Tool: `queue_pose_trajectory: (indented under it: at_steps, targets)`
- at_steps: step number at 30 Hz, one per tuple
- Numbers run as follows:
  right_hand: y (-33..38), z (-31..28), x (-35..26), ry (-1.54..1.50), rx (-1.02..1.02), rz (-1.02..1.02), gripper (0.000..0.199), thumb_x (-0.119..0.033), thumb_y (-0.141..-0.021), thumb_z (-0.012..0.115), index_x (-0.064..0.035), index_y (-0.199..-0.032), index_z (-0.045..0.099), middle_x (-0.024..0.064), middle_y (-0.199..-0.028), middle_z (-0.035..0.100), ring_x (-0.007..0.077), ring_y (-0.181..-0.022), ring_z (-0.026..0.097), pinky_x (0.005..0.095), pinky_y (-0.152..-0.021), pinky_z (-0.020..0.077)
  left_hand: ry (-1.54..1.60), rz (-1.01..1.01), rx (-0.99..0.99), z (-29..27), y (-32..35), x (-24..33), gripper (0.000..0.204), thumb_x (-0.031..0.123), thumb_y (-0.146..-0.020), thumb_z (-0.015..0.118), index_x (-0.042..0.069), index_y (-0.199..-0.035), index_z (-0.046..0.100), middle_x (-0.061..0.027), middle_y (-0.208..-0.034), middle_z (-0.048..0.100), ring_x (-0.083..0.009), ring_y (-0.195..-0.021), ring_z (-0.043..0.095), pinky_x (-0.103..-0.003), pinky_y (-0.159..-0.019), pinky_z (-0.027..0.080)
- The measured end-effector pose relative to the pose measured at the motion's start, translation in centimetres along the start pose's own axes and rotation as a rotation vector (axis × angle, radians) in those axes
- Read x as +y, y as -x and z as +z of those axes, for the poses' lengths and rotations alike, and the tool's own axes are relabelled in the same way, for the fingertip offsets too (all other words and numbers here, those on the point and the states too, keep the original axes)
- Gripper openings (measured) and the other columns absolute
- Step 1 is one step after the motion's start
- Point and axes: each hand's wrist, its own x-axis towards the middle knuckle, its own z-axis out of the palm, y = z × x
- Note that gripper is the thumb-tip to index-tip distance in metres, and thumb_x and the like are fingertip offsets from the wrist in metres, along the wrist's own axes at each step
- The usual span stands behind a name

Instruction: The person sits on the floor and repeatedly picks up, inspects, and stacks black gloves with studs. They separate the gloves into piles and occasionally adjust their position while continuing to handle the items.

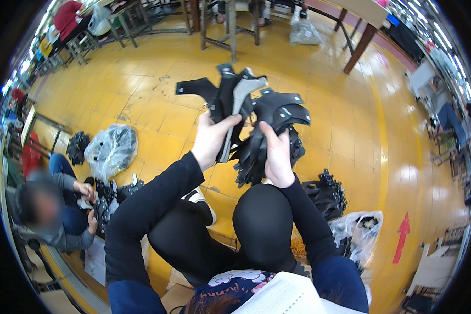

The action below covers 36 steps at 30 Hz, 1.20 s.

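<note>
Both hands are raised in front of my knees, each gripping flat black cut pieces with flared ends. My left hand point(214, 137) pinches a small stack of black pieces point(204, 90), thumb across the front; one piece in it shows a grey side point(244, 89). My right hand point(278, 154) is closed around a thicker bundle of black pieces point(254, 154), thumb on top, with several ends fanned out above it. Small pale marks show on some ends. The two bundles are side by side and overlap in view, so I cannot tell whether they touch.
More black pieces point(327, 196) lie on the yellow floor beside my right knee, near a clear plastic bag point(358, 230). To the left, a seated person point(63, 209) handles black pieces beside another clear bag point(112, 149). Wooden stools point(230, 31) and a table point(363, 13) stand ahead.
</note>
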Motion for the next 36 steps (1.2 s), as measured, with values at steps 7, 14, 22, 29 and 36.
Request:
queue_pose_trajectory:
  at_steps: [7,14,22,29,36]
  targets:
    - [-1.5,-3.0,3.0,0.049,-0.143,0.196,0.025,-0.017,-0.085,0.060,-0.0006,-0.104,0.056,0.0039,-0.085,0.056,0.0130,-0.074,0.050,0.0299,-0.067,0.0445,0.169,-0.039,-0.004,1.1,0.8,1.4,0.028,0.022,-0.090,0.058,0.002,-0.109,0.058,-0.0037,-0.084,0.059,-0.0123,-0.079,0.055,-0.026,-0.075,0.045]
    - [-0.7,-1.3,1.8,-0.292,-0.115,0.073,0.067,-0.002,-0.078,0.057,-0.0085,-0.138,0.027,0.0124,-0.114,0.053,0.0190,-0.104,0.053,0.0314,-0.084,0.0467,-0.249,-0.121,-0.035,0.2,-1.1,-2.2,0.020,0.015,-0.090,0.059,0.002,-0.104,0.064,-0.0032,-0.084,0.065,-0.0122,-0.075,0.062,-0.022,-0.067,0.049]
    - [0.0,-2.2,-0.4,0.577,-0.391,-0.260,0.029,-0.021,-0.080,0.070,-0.0051,-0.104,0.065,0.0035,-0.087,0.062,0.0110,-0.079,0.055,0.0267,-0.075,0.0445,-0.743,0.291,-0.080,-1.5,-0.3,-3.7,0.013,0.011,-0.083,0.066,-0.002,-0.085,0.064,-0.0045,-0.080,0.064,-0.0104,-0.070,0.059,-0.027,-0.063,0.047]
    - [-1.8,-4.6,2.2,-0.059,0.001,0.160,0.032,-0.024,-0.092,0.052,-0.0040,-0.117,0.057,0.0092,-0.116,0.061,0.0231,-0.108,0.055,0.0360,-0.094,0.0410,-0.534,0.175,-0.106,2.7,0.7,-2.1,0.040,0.020,-0.072,0.067,-0.004,-0.101,0.058,-0.0226,-0.088,0.064,-0.0301,-0.086,0.064,-0.037,-0.078,0.049]
    - [-1.0,-4.2,0.8,-0.007,-0.025,0.301,0.033,-0.030,-0.090,0.056,-0.0052,-0.112,0.060,0.0080,-0.112,0.062,0.0202,-0.104,0.057,0.0351,-0.091,0.0407,-0.240,0.031,-0.027,2.8,0.0,-5.1,0.034,0.009,-0.068,0.063,-0.003,-0.100,0.057,-0.0196,-0.088,0.065,-0.0281,-0.086,0.063,-0.035,-0.076,0.048]
